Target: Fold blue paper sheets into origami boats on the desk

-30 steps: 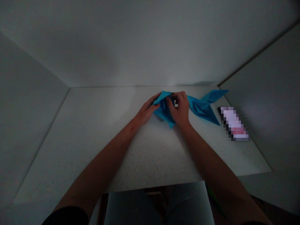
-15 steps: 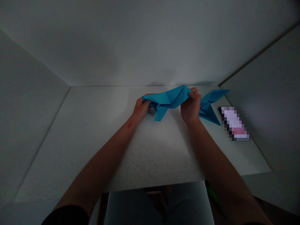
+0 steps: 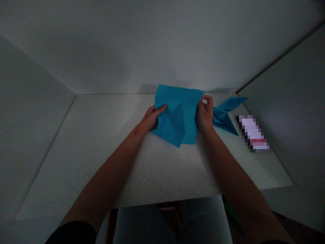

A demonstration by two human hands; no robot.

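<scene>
White counter (image 3: 76, 162), creased blue paper (image 3: 177, 115), spread open

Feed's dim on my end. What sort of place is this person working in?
Probably a small desk nook, likely at home: a speckled white tabletop boxed in by plain white walls, with a pixelated phone-like object and a sheet of blue paper on hand.

the view is dim; soft pale light is spread over the countertop (image 3: 76, 169), a faint shadow is cast by the blue paper (image 3: 177, 115), and the edges are stretched and darkened.
</scene>
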